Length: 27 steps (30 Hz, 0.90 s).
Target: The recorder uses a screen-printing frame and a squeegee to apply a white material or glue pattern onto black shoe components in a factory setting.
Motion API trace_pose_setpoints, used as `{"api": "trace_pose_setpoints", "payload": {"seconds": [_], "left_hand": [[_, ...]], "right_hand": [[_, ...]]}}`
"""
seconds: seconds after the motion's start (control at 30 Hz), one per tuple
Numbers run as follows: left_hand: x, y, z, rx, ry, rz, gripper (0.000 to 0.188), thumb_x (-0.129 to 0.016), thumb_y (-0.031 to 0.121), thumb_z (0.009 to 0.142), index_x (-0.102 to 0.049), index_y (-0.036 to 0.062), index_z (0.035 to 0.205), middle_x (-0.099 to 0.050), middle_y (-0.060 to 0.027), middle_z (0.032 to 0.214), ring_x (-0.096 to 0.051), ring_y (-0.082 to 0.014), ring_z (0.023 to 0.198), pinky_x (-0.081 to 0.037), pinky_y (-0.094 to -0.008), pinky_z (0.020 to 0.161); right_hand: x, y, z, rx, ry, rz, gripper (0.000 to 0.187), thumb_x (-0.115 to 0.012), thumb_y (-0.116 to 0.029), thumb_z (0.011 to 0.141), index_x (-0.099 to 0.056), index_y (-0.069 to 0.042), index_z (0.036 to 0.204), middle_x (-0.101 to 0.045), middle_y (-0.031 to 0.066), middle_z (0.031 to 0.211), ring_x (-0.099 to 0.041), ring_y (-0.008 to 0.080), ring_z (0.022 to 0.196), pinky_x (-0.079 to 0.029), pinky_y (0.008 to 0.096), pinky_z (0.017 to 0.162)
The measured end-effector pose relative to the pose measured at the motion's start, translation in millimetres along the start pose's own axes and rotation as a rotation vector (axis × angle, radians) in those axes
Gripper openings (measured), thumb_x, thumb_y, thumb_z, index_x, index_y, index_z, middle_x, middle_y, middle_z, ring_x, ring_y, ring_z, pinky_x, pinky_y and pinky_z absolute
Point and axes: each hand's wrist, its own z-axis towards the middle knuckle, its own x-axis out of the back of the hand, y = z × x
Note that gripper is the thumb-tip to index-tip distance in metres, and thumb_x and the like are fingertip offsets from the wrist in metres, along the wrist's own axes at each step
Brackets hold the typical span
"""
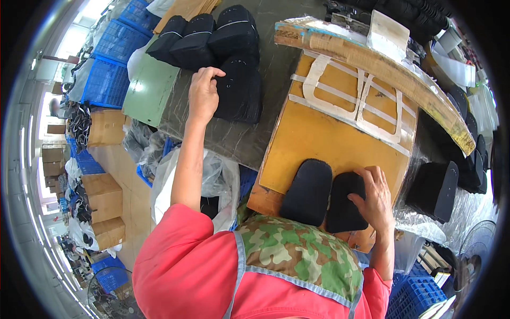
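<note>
My left hand is at the left side of a stack of black rounded pads, its fingers bent and closed near the stack's top edge. Whatever those fingers hold, if anything, is hidden. My right hand lies over the right edge of a black pad, with thumb and fingers apart and the thumb on the pad. Close beside it, to the left, lies a second black pad. Both pads lie at the near edge of a yellow-brown board.
Several tied black pad bundles stand at the far left. White frame outlines cross the board below a thick wooden beam. Another black stack stands right. Blue crates, a plastic-lined container and cartons lie left.
</note>
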Motion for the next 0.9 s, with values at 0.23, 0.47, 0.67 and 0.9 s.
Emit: {"api": "trace_pose_setpoints", "payload": {"seconds": [0.23,0.47,0.67,0.9], "left_hand": [[16.1,34.7,9.1,-0.255,0.079,0.229,0.032,-0.050,-0.011,0.082,-0.066,0.0072,0.103,-0.063,-0.0115,0.109,-0.059,-0.0281,0.099,-0.047,-0.0364,0.088],[-4.0,140.5,-65.6,-0.228,-0.459,-0.447,0.025,-0.059,-0.001,0.085,-0.060,0.0031,0.110,-0.061,-0.0143,0.104,-0.061,-0.0286,0.096,-0.049,-0.0378,0.084],[-35.1,163.2,-127.5,-0.344,-0.684,-0.258,0.061,-0.066,0.005,0.076,-0.048,0.0049,0.135,-0.051,-0.0125,0.130,-0.048,-0.0335,0.117,-0.036,-0.0434,0.100],[-39.7,177.1,-125.2,-0.331,-0.667,-0.313,0.061,-0.065,0.000,0.075,-0.051,0.0040,0.134,-0.052,-0.0133,0.116,-0.050,-0.0323,0.103,-0.039,-0.0431,0.092]], "right_hand": [[-12.7,3.5,-4.3,0.001,0.139,0.009,0.054,-0.077,-0.002,0.066,-0.058,-0.007,0.117,-0.057,0.0109,0.107,-0.056,0.0326,0.105,-0.046,0.0410,0.091],[-12.0,18.8,-12.3,0.058,0.155,0.035,0.033,-0.075,-0.001,0.069,-0.060,-0.005,0.098,-0.062,0.0091,0.107,-0.060,0.0318,0.101,-0.049,0.0390,0.082],[20.4,56.9,31.0,-0.008,0.206,0.261,0.020,-0.069,-0.010,0.082,-0.061,-0.001,0.098,-0.064,0.0209,0.080,-0.064,0.0390,0.077,-0.050,0.0409,0.069],[38.0,147.1,160.3,-0.019,0.692,-0.051,0.031,-0.066,-0.020,0.087,-0.063,0.001,0.110,-0.066,0.0229,0.095,-0.063,0.0380,0.086,-0.049,0.0417,0.077]]}}
